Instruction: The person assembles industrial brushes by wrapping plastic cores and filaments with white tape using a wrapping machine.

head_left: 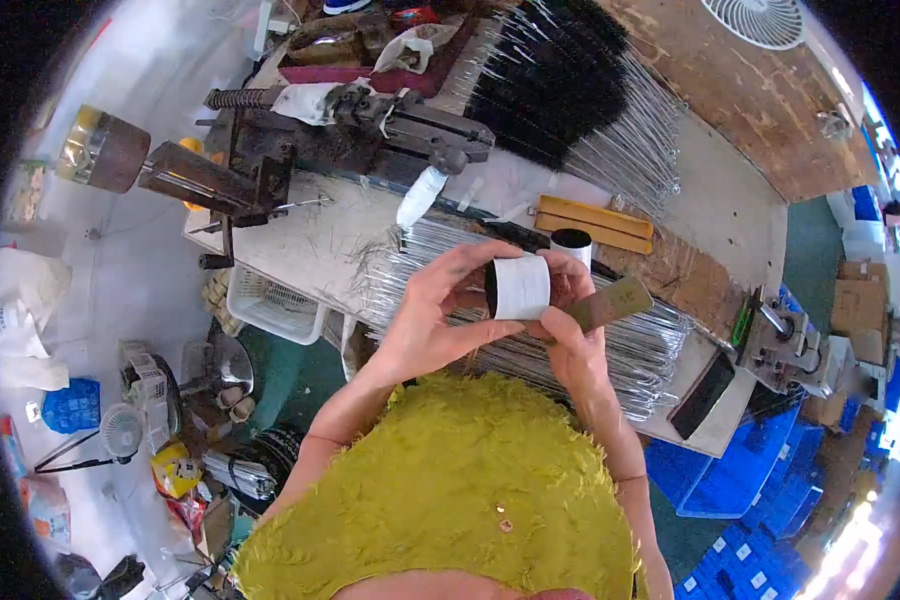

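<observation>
We find the left grip (pixel 420 312) closed about a white roll (pixel 521 288) with a dark end, thumb along the lower edge and fingers over the top. The right grip (pixel 578 345) pinches a flat strip (pixel 618 304) at the roll's right end; whether strip and roll touch, we cannot tell. The roll is raised in front of the chest, above the wires (pixel 620 375).

We judge the step in hand to be two-handed handling of the roll with the strip. In our opinion the next move calls for a steady left grip and fine control of the strip at the right.

Beyond the hands, a second roll (pixel 583 243) stands upright near a yellow tray (pixel 595 226) on the tabletop (pixel 735 215). A clamp (pixel 370 135) lies farther left.
</observation>
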Available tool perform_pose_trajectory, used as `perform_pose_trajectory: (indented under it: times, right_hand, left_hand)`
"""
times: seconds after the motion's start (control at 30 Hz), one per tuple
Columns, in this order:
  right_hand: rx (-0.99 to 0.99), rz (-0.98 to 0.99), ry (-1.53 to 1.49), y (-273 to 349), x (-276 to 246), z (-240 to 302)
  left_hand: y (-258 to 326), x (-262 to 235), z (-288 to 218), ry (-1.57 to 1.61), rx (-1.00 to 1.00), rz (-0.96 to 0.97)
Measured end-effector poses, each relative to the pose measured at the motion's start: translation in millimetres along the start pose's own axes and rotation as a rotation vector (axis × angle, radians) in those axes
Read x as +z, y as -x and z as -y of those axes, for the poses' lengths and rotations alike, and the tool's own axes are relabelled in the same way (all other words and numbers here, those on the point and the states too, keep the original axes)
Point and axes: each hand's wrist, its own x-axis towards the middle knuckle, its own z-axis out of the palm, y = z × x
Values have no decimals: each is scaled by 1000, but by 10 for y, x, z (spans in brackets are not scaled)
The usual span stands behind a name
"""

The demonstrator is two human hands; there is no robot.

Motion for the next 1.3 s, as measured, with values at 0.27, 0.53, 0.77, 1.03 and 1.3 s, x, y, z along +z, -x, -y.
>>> perform_pose_trajectory:
  times: [0.27, 0.53, 0.77, 1.03, 1.3]
  right_hand:
    - [38, -13, -85, -3, 28, 42]
    - [-89, -117, 285, 56, -19, 209]
    - [-416, -151, 848, 57, 86, 347]
    - [-684, 0, 1305, 18, 63, 496]
    - [-578, 2, 1075, -46, -9, 506]
  left_hand:
    - [28, 50, -38, -269, 156, -50]
    - [36, 90, -71, -216, 193, -154]
    - [7, 52, -104, -532, 328, -155]
    - [64, 69, -244, -717, 298, -103]
    - [25, -13, -232, -460, 234, -65]
